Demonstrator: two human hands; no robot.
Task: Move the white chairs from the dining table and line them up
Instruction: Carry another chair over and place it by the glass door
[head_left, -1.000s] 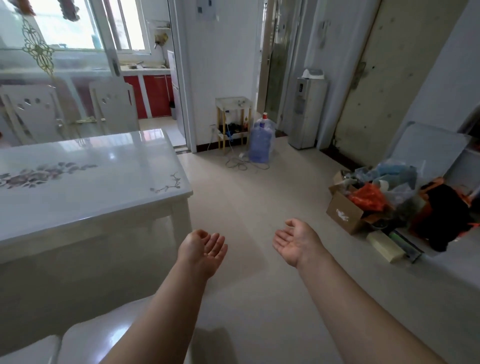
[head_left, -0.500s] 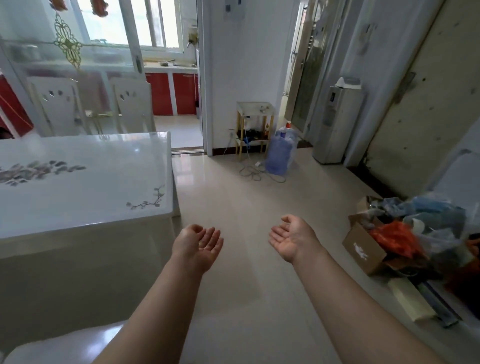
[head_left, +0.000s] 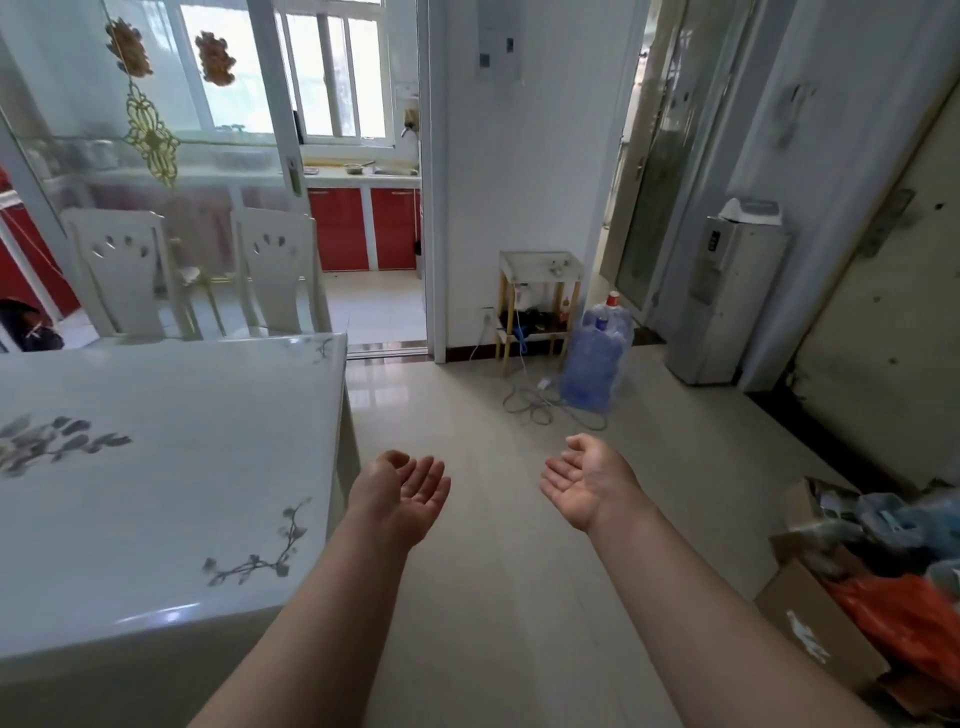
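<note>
Beyond the far edge of the dining table (head_left: 156, 467), two white chairs (head_left: 280, 270) stand ahead-left of the empty, palm-up, relaxed left hand (head_left: 402, 493) and right hand (head_left: 582, 480), the left nearer.

Pale tiled floor (head_left: 493, 597) — bright window (head_left: 332, 78)
</note>
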